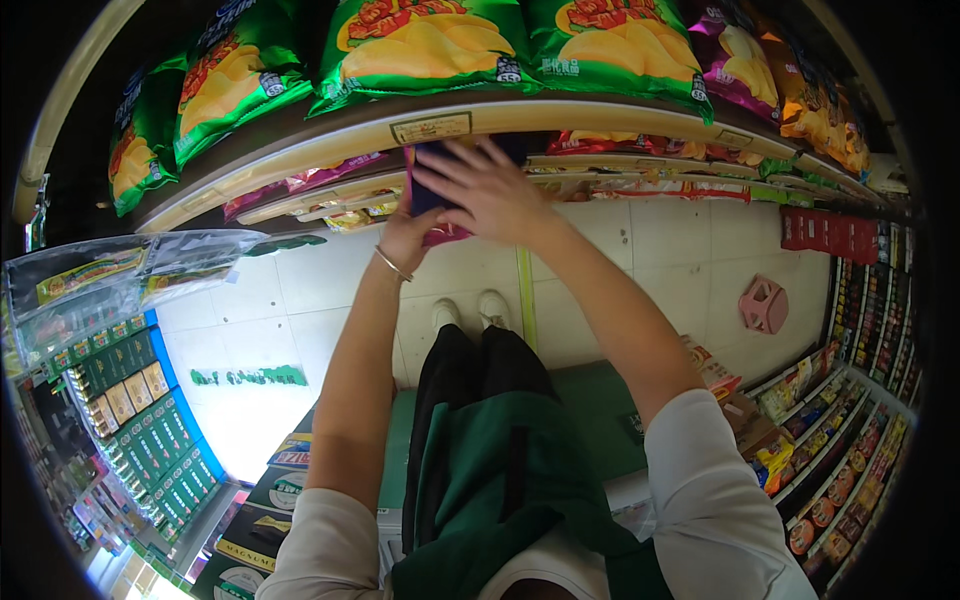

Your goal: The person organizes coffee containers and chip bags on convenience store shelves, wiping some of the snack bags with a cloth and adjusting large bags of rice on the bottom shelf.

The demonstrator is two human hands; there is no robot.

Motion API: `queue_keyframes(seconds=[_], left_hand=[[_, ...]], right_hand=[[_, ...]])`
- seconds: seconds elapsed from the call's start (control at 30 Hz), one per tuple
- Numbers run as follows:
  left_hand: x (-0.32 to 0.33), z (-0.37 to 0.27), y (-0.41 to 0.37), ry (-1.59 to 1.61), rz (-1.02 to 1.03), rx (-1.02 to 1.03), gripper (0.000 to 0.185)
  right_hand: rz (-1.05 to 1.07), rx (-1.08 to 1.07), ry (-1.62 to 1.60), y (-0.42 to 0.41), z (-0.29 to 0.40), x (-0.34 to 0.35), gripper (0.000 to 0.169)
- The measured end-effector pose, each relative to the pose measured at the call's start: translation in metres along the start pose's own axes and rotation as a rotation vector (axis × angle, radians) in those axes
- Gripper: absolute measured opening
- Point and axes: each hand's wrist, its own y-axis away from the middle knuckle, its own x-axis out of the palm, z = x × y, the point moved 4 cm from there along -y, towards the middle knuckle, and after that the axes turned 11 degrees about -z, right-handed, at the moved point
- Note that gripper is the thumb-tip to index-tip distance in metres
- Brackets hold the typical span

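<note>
A dark purple snack bag (430, 193) with magenta edges is between my two hands, just below the front edge of the upper shelf (570, 112). My left hand (405, 238), with a bangle at its wrist, grips the bag's lower left side. Spread fingers of my right hand (491, 191) lie across the bag's face and hide much of it; they are slightly blurred. The bag's top reaches into shadow under the shelf. Above it stand large green chip bags (435, 49), with a purple chip bag (735, 64) and orange ones (814, 105) to their right.
Lower shelves (337, 193) carry more packets. Clear plastic hanging pockets (142, 277) jut out on the left. A pink stool (763, 304) stands on the tiled floor, near a red box (829, 234). Close behind me is a green-topped unit (592, 412); product racks (840, 465) line the right.
</note>
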Motion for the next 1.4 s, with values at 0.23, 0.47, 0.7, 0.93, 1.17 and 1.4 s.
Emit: queue_keyframes(seconds=[0.23,0.47,0.7,0.93,1.17,1.4], left_hand=[[0.016,-0.004,-0.002,0.0,-0.055,0.04,0.061],[-0.001,0.016,-0.004,-0.157,0.051,-0.029,0.05],[0.021,0.017,0.0,-0.147,-0.023,0.03,0.058],[0.019,0.025,0.006,0.07,-0.008,0.017,0.054],[0.018,0.016,0.005,0.252,-0.026,-0.055,0.037],[0.039,-0.009,0.015,0.319,-0.093,-0.074,0.039]], right_hand=[[0.09,0.548,-0.261,-0.012,-0.074,0.027,0.037],[0.081,-0.073,-0.163,0.007,0.008,0.009,0.053],[-0.028,0.441,-0.077,-0.034,-0.077,0.03,0.026],[-0.251,0.236,-0.005,-0.004,-0.005,-0.009,0.039],[-0.196,0.197,-0.072,0.046,0.021,-0.001,0.044],[-0.569,0.972,-0.623,0.087,-0.062,-0.015,0.034]])
